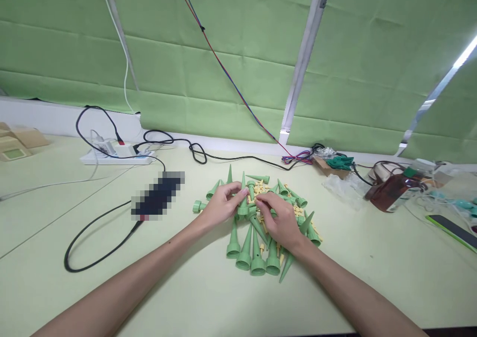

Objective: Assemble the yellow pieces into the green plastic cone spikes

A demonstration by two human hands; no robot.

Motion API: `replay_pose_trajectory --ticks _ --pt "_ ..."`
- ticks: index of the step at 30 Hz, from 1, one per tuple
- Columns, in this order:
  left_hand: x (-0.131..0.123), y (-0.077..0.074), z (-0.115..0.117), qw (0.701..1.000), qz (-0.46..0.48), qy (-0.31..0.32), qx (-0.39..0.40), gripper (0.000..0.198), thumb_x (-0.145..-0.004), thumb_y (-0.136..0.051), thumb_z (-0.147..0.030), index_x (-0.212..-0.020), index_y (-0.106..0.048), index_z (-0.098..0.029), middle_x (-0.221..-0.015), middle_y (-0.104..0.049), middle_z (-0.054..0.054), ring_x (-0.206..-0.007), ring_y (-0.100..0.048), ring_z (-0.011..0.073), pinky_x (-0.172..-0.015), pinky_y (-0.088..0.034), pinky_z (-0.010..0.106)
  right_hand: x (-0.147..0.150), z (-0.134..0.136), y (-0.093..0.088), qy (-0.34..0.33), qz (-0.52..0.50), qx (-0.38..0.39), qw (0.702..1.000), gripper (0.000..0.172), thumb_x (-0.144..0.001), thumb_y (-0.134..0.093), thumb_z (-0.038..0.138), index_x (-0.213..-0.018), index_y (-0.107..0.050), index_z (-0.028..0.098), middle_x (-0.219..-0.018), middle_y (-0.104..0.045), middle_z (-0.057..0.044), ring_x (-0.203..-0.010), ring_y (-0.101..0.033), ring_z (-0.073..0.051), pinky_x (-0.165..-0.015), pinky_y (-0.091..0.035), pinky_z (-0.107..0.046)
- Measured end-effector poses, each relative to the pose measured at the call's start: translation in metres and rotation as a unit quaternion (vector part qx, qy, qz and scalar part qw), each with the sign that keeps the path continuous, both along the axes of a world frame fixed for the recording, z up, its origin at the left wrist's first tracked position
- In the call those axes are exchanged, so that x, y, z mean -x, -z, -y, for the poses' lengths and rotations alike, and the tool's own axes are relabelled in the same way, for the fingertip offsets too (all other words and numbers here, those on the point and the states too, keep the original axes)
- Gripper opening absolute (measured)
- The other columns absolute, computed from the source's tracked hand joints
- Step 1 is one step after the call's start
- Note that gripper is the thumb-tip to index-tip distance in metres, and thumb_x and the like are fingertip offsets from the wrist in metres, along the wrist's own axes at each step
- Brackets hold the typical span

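Observation:
A heap of green plastic cone spikes (pixel 257 247) lies on the pale table (pixel 208 297), mixed with small yellow pieces (pixel 296 211). My left hand (pixel 219 207) is closed around one upright green cone (pixel 243 205) at the pile's left side. My right hand (pixel 281 217) rests on the pile, its fingertips pinched together on something small I cannot make out, right beside the cone in the left hand. The two hands almost touch.
A white power strip (pixel 117 155) with black cables (pixel 89 250) lies at the back left, next to a pixelated dark object (pixel 158 195). At the right are a brown bottle (pixel 391 190), clear plastic bags (pixel 343 185) and a phone (pixel 452 230). Green blinds hang behind.

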State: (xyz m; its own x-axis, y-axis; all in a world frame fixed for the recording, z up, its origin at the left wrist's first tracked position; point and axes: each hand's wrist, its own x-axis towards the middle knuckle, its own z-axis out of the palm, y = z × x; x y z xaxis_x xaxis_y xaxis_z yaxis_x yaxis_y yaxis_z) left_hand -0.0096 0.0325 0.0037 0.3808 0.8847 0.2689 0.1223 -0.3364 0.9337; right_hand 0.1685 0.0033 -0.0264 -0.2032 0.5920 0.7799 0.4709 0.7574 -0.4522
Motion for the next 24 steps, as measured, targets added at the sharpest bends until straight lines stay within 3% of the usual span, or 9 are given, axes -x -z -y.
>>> replay_pose_trajectory --ticks 5,15,24 --pt "-0.0011 0.0007 0.0003 1.000 0.019 0.011 0.011 0.035 -0.087 -0.058 -0.048 -0.072 -0.047 -0.018 -0.055 -0.039 -0.007 -0.040 -0.030 0.0051 -0.037 -0.023 0.020 0.0002 -0.0002 0.0003 -0.003 0.006 -0.004 1.000 0.016 -0.096 -0.048 0.015 -0.097 -0.064 0.018 -0.084 -0.067 -0.006 -0.077 -0.061 -0.017 -0.070 -0.050 -0.030" --pt "0.0018 0.0038 -0.0040 0.999 0.007 0.034 0.033 0.032 -0.087 -0.058 -0.048 -0.077 -0.048 -0.019 -0.057 -0.049 -0.005 -0.039 -0.033 0.0052 -0.036 -0.023 0.020 0.0009 0.0030 -0.0039 -0.009 0.009 0.021 1.000 0.017 -0.096 -0.047 0.017 -0.093 -0.064 0.017 -0.082 -0.067 -0.005 -0.074 -0.061 -0.016 -0.069 -0.049 -0.029" --pt "0.0004 0.0044 -0.0034 0.996 0.032 0.040 0.066 0.033 -0.086 -0.061 -0.047 -0.076 -0.046 -0.019 -0.052 -0.039 -0.008 -0.035 -0.030 0.0042 -0.035 -0.021 0.019 0.0019 0.0034 -0.0042 -0.016 0.017 0.034 0.999 0.017 -0.097 -0.048 0.017 -0.094 -0.064 0.017 -0.081 -0.067 -0.005 -0.071 -0.059 -0.016 -0.067 -0.048 -0.029"
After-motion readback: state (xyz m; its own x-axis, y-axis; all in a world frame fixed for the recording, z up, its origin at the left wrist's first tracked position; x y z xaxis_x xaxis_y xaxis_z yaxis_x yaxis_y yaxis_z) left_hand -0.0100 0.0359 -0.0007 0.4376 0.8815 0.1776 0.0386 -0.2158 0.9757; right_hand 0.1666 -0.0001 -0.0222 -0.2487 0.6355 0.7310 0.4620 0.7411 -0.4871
